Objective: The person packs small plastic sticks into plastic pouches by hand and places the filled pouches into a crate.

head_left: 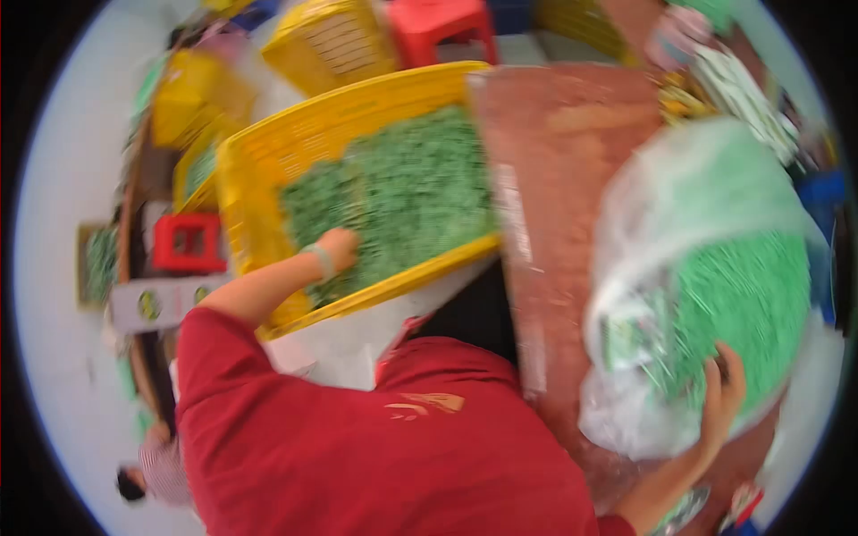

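Note:
My left hand [338,250] is over the near left part of a large yellow crate [357,96], low against a heap of small green pieces [420,179]. Its fingers look curled together, and what they hold, if anything, is hidden. On the right, my right hand [726,384] touches or hovers just above bright green thin pieces [742,304] in a big clear plastic bag [626,214]. Thumb and fingers there seem apart, with nothing visible held. A small packet with white and green print [628,335] lies at the bag's left side. The picture is blurred.
The bag rests on a reddish-brown table [554,161] beside the crate. Yellow crates [331,45] and red stools [442,27] stand beyond. Another red stool [189,243] and a printed carton [161,302] are at left. A person in a striped top [165,469] is at the lower left.

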Demonstrator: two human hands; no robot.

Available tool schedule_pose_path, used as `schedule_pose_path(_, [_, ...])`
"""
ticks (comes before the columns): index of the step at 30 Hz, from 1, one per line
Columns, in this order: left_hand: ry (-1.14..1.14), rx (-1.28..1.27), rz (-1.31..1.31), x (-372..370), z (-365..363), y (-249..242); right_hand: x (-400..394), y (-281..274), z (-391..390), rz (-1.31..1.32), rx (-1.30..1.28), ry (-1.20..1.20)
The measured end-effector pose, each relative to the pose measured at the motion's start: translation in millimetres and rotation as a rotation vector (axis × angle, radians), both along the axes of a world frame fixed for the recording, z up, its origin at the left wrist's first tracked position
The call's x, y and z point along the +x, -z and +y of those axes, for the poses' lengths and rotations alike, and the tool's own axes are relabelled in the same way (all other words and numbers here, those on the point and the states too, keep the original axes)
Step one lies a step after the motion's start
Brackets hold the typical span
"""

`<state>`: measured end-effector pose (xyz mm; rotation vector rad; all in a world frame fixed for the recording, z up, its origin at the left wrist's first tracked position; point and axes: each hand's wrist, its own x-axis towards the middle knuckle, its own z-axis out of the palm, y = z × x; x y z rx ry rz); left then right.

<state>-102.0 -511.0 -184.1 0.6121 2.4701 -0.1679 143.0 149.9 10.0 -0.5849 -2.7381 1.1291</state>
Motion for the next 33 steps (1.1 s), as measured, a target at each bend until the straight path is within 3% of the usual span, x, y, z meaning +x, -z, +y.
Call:
schedule_pose_path(2, [0.031, 0.06, -0.072, -2, -3, -1, 1, -13, -8, -0.027, 0.024, 0.053])
schedule_pose_path(6, [-0.118, -0.087, -0.23, -21, 8, -37, 23, -11, 10, 0.066, 0.014, 0.212])
schedule_pose_path(8, [-0.162, 0.005, -0.183, -23, 23, -64, 45, 6, 37, -0.019, 0.031, 0.319])
schedule_pose_path(11, [-0.121, -0.017, 0.135, -35, 63, -92, 58, 22, 51, -0.135, 0.09, 0.351])
schedule_pose_path(14, [-0.111, 0.351, 0.344, -26, 139, -151, 56, 31, 48, -0.135, 0.262, 0.383])
schedule_pose_path(16, [-0.069, 0.587, 0.341, -10, 191, -185, 52, 38, 46, -0.07, 0.431, 0.412])
schedule_pose_path(19, [0.146, 0.887, 0.339, 21, 258, -211, 52, 54, 56, -0.01, 0.261, 0.397])
schedule_pose_path(23, [0.287, 1.019, 0.214, 58, 329, -222, 37, 33, 58, -0.148, 0.067, 0.467])
schedule_pose_path(26, [0.364, 1.115, 0.194, 68, 368, -203, 31, 50, 65, -0.125, 0.245, 0.415])
schedule_pose_path(29, [0.267, 1.092, 0.086, 78, 395, -194, 35, 57, 68, -0.094, 0.391, 0.277])
schedule_pose_path(33, [0.19, 1.078, 0.009, 82, 409, -189, 51, 32, 55, -0.184, 0.24, 0.215])
